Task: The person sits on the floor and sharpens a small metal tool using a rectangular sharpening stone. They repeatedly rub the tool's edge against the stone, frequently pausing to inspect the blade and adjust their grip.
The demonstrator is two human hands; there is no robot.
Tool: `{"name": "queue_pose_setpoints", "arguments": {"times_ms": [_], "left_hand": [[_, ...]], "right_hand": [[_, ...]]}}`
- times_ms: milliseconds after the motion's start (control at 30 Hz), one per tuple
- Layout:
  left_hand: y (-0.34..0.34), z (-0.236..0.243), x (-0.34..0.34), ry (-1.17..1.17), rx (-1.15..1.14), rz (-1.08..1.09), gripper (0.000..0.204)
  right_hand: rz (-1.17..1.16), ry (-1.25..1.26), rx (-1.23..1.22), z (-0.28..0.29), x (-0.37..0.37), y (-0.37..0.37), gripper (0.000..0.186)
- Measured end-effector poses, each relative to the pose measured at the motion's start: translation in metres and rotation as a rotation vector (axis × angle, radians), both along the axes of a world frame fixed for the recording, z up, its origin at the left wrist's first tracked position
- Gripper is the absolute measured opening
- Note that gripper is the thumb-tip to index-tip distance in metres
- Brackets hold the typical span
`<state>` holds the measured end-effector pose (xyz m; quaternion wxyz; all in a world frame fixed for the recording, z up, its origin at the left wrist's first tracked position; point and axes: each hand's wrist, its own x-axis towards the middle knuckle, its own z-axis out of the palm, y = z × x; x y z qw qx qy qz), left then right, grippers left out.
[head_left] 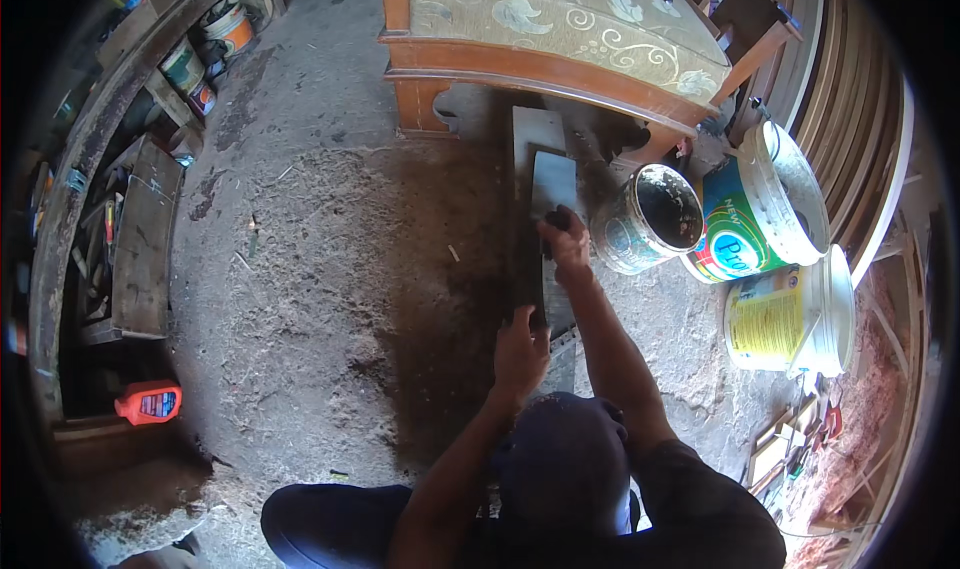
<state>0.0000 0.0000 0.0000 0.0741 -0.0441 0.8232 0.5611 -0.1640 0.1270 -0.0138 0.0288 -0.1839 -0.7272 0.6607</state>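
Note:
A long, narrow board (537,127) lies on the floor in front of me, its far end close to the sofa. On top of it is a smooth grey flat piece (555,179), which runs back toward me between my hands. My right hand (568,244) is closed around a small dark piece on the grey one; its exact kind is hard to make out. Nearer to me, my left hand (522,354) has its fingers bent at the dark near part of the same work. Whatever those fingers hold is in shadow.
A wooden sofa (540,79) with a patterned cushion stands ahead. To the right are a dirty open bucket (650,219), a green-and-white bucket (750,214) and a yellow-labelled bucket (775,319). A wooden box (150,239) and a red bottle (150,402) are at left. Shavings litter the floor.

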Motion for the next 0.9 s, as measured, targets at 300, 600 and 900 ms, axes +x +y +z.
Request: {"name": "queue_pose_setpoints", "arguments": {"times_ms": [300,600,900], "left_hand": [[0.001,-0.003,-0.002,0.063,-0.036,0.040,0.039],[0.001,-0.005,0.001,0.125,-0.015,0.048,0.038],[0.004,-0.013,0.003,0.150,-0.021,0.031,0.040]], "right_hand": [[0.088,0.015,0.029,0.000,0.048,-0.001,0.068],[0.065,0.092,0.146,-0.004,0.044,-0.003,0.070],[0.072,0.109,0.004,-0.003,-0.015,0.001,0.067]]}}
